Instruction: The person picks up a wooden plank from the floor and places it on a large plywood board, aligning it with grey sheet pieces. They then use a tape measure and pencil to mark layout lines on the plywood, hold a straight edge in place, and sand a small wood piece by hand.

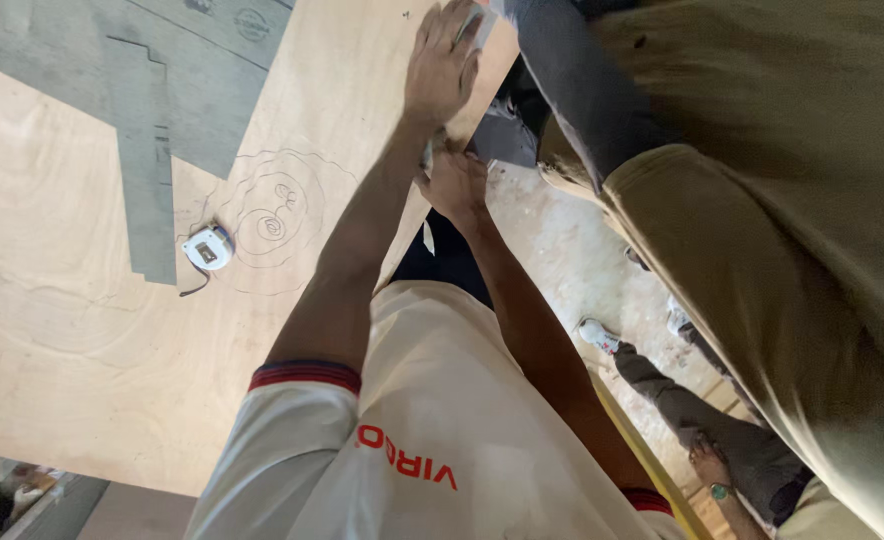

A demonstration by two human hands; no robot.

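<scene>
Leaning over a broad plywood sheet [72, 330], the person in the white shirt with red-trimmed sleeves stretches both bare arms toward its far edge. Their left hand [444, 62] lies palm down on the pale, smooth wood right at that edge, fingers spread and flat, partly covering a small grey object [479, 22] whose kind I cannot make out. Their right hand [454, 184] sits just beside and below it at the board's rim, curled into a narrow grip on something thin and light-coloured; what it pinches is too hidden to name.

On the sheet, well apart from the hands, rests a small white tape measure [208, 247], rounded and boxy, with a dark strap trailing from it. Around it run loose pencil rings [274, 210] following the swirling grain. A flat grey stepped panel [147, 130] lies across the upper left of the board.

To the right stands another person in tan clothing with a dark grey sleeve [582, 90], close against the board's edge. Beneath, the floor [562, 260] looks dusty and mottled.
</scene>
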